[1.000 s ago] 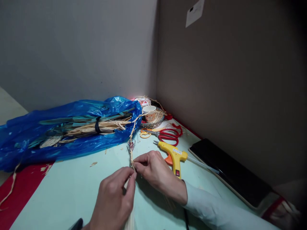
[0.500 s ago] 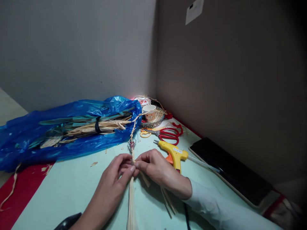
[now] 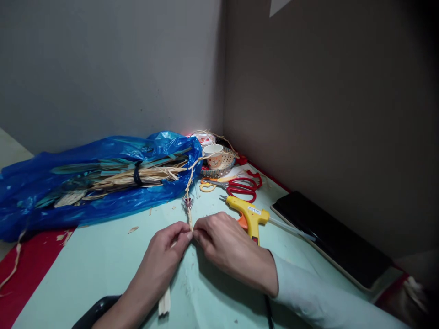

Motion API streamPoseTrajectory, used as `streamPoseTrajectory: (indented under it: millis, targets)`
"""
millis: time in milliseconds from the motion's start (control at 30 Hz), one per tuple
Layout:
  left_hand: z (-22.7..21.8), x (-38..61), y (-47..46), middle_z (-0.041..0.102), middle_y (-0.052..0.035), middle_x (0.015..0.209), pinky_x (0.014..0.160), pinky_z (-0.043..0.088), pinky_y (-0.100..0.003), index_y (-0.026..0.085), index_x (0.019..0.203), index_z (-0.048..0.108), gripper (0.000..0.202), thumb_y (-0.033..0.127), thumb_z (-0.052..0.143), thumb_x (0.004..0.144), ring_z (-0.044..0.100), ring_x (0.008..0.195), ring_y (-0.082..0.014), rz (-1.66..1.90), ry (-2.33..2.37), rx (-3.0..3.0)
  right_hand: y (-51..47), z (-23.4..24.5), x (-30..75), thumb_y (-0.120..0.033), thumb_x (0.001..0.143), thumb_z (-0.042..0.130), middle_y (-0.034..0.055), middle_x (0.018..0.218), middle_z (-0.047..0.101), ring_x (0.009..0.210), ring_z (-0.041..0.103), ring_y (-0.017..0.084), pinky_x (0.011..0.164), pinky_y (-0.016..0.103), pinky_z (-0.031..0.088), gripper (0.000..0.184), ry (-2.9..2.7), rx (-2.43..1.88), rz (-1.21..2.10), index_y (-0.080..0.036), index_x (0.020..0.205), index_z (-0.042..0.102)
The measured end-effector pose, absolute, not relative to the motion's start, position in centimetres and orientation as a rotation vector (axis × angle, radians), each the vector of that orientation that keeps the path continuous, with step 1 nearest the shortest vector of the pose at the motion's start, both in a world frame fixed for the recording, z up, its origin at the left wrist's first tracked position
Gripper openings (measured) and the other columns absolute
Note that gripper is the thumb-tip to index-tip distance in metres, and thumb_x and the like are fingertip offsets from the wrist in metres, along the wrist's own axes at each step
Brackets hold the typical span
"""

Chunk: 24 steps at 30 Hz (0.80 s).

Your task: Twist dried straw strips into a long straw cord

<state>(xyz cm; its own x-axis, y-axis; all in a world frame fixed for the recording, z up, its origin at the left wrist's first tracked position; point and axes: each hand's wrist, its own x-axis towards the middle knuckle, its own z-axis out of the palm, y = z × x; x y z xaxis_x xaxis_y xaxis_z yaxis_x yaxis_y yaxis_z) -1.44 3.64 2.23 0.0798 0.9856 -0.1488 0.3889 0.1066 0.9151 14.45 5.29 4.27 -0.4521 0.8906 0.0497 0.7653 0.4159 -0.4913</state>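
A pale braid of dried plant strands [image 3: 190,218] runs from the back of the table toward me, passing a metal clip [image 3: 187,202]. My left hand [image 3: 166,251] pinches its near end between thumb and forefinger. From the other side, my right hand [image 3: 228,246] has its fingertips closed on the same spot, touching the left fingertips. Loose strands [image 3: 164,303] hang out below my left wrist; the strands inside the fingers are hidden.
Behind lies a blue plastic bag [image 3: 103,151] with a tied bundle of dry strands [image 3: 154,176]. A paper cup [image 3: 213,157] stands in a woven basket [image 3: 228,161]. Red-handled scissors [image 3: 242,189], a yellow glue gun [image 3: 252,217] and a dark tablet-like device [image 3: 329,240] lie to the right.
Both hands have closed tightly together at the braid's end. Strands that hung between and right of the hands now show only below my left wrist. The view has tipped slightly down.
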Motion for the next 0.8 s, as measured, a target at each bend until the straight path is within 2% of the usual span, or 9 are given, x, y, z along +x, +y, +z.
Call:
streamPoseTrajectory:
  millis: [67,200,300,467,533,667,800]
  targets:
    - [2.6,-1.3,3.5,0.052,0.0025,0.061,0.060,0.036,-0.024,0.019,0.064,0.055,0.024,0.035,0.053,0.080,0.048,0.063,-0.0156,0.798,1.539,1.544,4.8,4.5,14.4,-0.023,0.089,0.045,0.0067,0.070,0.065,0.065,0.058,0.017,0.057,0.028,0.026,0.025,-2.464,-1.465,0.433,-0.016,0.070,0.061]
    - [3.0,-0.9,3.3,0.051,0.0026,0.057,0.059,0.035,-0.025,0.019,0.059,0.052,0.024,0.033,0.052,0.078,0.046,0.061,-0.0159,0.801,1.585,1.568,3.7,4.6,14.1,-0.018,0.088,0.045,0.0071,0.077,0.063,0.067,0.057,0.019,0.058,0.030,0.029,0.017,-2.530,-1.387,0.201,-0.016,0.078,0.058]
    - [2.8,-0.9,3.4,0.048,0.0040,0.055,0.053,0.032,-0.023,0.019,0.058,0.050,0.022,0.033,0.053,0.076,0.042,0.055,-0.0131,0.836,1.521,1.455,2.6,4.6,13.4,-0.011,0.084,0.049,0.0086,0.077,0.061,0.065,0.056,0.019,0.055,0.029,0.032,0.008,-2.614,-1.310,0.074,-0.014,0.084,0.056]
    - [2.5,-1.1,3.6,0.039,0.0090,0.048,0.043,0.019,-0.019,0.017,0.061,0.053,0.025,0.039,0.064,0.069,0.029,0.043,-0.0068,0.830,1.379,1.140,1.6,3.3,12.1,-0.002,0.084,0.041,0.0103,0.071,0.059,0.059,0.055,0.019,0.047,0.028,0.034,0.016,-2.707,-1.192,-0.181,-0.008,0.092,0.054]
    - [2.5,-1.3,3.6,0.039,0.0092,0.049,0.043,0.018,-0.018,0.016,0.064,0.055,0.028,0.041,0.066,0.067,0.027,0.044,-0.0057,0.846,1.331,1.063,1.5,2.6,11.9,-0.002,0.086,0.038,0.0112,0.070,0.059,0.059,0.056,0.020,0.046,0.028,0.035,0.018,-2.656,-1.127,-0.259,-0.007,0.095,0.053]
    - [2.1,-1.9,3.5,0.048,0.0056,0.057,0.048,0.026,-0.017,0.014,0.067,0.059,0.030,0.042,0.069,0.070,0.036,0.050,-0.0063,0.877,1.271,1.065,1.2,1.9,11.8,-0.005,0.087,0.039,0.0125,0.071,0.060,0.061,0.056,0.021,0.046,0.030,0.036,0.017,-2.614,-0.996,-0.318,-0.005,0.094,0.054]
    - [1.6,-2.5,3.6,0.033,0.0106,0.048,0.042,0.012,-0.018,0.015,0.069,0.058,0.033,0.046,0.069,0.071,0.019,0.044,-0.0041,0.877,1.284,1.030,1.6,3.1,12.3,-0.020,0.088,0.048,0.0081,0.066,0.061,0.057,0.056,0.020,0.050,0.031,0.033,0.017,-2.616,-1.014,-0.057,-0.012,0.079,0.059]
